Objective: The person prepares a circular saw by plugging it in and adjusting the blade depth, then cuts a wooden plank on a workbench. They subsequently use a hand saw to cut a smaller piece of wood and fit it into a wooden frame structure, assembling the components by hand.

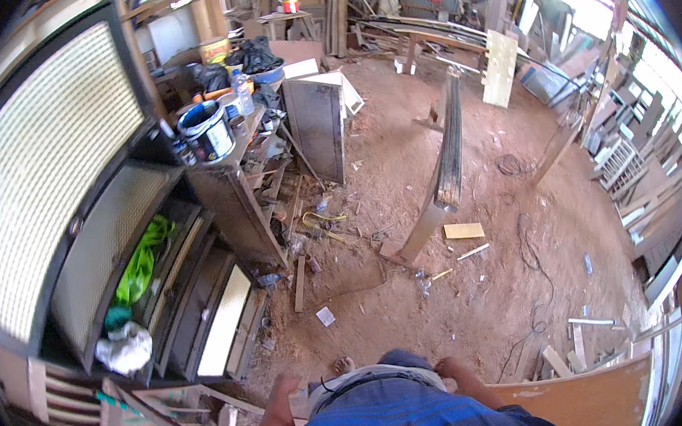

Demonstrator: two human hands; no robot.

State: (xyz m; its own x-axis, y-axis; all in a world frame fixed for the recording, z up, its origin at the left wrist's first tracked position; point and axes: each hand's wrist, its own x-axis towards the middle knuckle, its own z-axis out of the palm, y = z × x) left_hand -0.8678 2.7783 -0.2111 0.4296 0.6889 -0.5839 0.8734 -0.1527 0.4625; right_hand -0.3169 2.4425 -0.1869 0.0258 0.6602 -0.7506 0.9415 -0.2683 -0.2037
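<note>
My left hand [286, 385] is beside my waist at the lower edge, left of my blue shirt [375, 417]. On the other side, my right hand [452, 368] is next to my hip. The fingers of both hands are too small and partly hidden to read, and I make out nothing held in either. Nearest to my left hand are a wooden frame [169, 423] and the low end of a dark cabinet [225, 324] with pale panels. An orange-brown board [584, 398] lies close to my right forearm.
A narrow wooden bench [447, 151] stands on the dirt floor ahead. A black bucket [207, 133] sits on a cluttered shelf unit. A black cable [533, 261] trails across the floor at right. Stacked timber [649, 162] lines the right side. Green cloth [141, 263] rests in the cabinet.
</note>
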